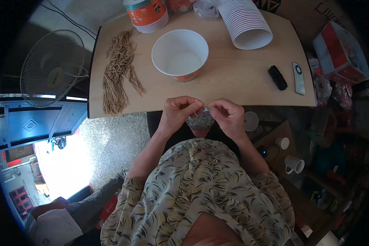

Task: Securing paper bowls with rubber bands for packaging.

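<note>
Both my hands meet at the table's front edge, fingertips almost touching. My left hand (180, 111) pinches with thumb and forefinger. Facing it, my right hand (226, 115) pinches too. Something tiny and pale shows between the fingertips, too small to name. Just beyond the hands stands a white paper tub (177, 51) with an orange outside, its mouth up and its white inside in view. Left of the tub lies a loose bundle of tan twisted cords (118, 78). Under my fingers, between my knees, is a speckled grey patch with a reddish lower part, which I cannot make out.
Orange paper tubs (147, 14) stand at the back left of the table (233, 88). A long nested stack of white tubs (250, 26) lies at the back right. A black bundle (277, 78) and a phone (299, 78) are at the right. A fan (53, 69) stands left; someone sits lower left.
</note>
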The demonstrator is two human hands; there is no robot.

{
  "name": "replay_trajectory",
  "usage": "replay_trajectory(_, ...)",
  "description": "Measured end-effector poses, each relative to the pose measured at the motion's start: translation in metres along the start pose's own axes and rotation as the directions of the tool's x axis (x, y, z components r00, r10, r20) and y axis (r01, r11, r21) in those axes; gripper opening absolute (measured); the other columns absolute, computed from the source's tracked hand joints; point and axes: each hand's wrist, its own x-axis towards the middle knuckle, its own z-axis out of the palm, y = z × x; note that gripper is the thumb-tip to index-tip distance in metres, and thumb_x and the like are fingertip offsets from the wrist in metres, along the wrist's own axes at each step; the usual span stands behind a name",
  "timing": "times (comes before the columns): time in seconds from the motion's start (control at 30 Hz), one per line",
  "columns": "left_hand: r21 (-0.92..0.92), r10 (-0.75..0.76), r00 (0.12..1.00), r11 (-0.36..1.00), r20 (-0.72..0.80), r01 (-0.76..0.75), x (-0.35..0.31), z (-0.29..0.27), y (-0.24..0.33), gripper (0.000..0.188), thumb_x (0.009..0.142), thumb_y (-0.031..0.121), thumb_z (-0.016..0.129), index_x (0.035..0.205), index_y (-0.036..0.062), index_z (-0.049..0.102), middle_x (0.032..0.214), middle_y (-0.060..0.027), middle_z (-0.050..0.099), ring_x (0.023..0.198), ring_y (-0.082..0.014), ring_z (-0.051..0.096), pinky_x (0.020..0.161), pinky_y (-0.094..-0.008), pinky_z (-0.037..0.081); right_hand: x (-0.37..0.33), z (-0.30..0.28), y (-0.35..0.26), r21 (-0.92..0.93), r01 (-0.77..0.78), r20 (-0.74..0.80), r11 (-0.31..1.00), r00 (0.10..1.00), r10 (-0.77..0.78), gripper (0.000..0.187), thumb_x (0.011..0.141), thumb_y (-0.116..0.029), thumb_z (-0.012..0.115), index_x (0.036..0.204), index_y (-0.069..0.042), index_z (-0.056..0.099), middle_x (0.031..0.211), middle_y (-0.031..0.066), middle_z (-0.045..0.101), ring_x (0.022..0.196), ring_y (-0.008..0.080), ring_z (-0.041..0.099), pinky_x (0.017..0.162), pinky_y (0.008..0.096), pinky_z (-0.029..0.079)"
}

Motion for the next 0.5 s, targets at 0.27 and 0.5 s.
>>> replay_trajectory(0.27,0.893,0.842,0.522,0.122,0.139,-0.434,0.071,0.031,0.054,0.036,0.08,0.022,0.078,0.106,0.0014,0.065,0.085,-0.0098,0.068,0.084,-0.0253,0.066,0.08,-0.0361,0.052,0.007,-0.032,-0.009,0.015,0.07,-0.242,0.997,0.968,-0.064,0.007,0.093,-0.001,0.067,0.099,0.003,0.066,0.078,-0.0036,0.06,0.068,0.0012,0.051,0.061,0.0171,0.041)
replay_trajectory(0.5,0.945,0.631,0.774,0.223,0.046,-0.239,0.078,0.011,0.039,0.03,0.087,0.013,0.07,0.114,0.0028,0.064,0.092,-0.0142,0.069,0.09,-0.0314,0.068,0.077,-0.0407,0.054,0.017,-0.037,-0.006,-0.088,0.125,-0.312,0.988,0.939,-0.147,0.007,0.094,-0.001,0.066,0.1,0.003,0.065,0.085,-0.0034,0.059,0.073,0.002,0.05,0.065,0.0166,0.04)
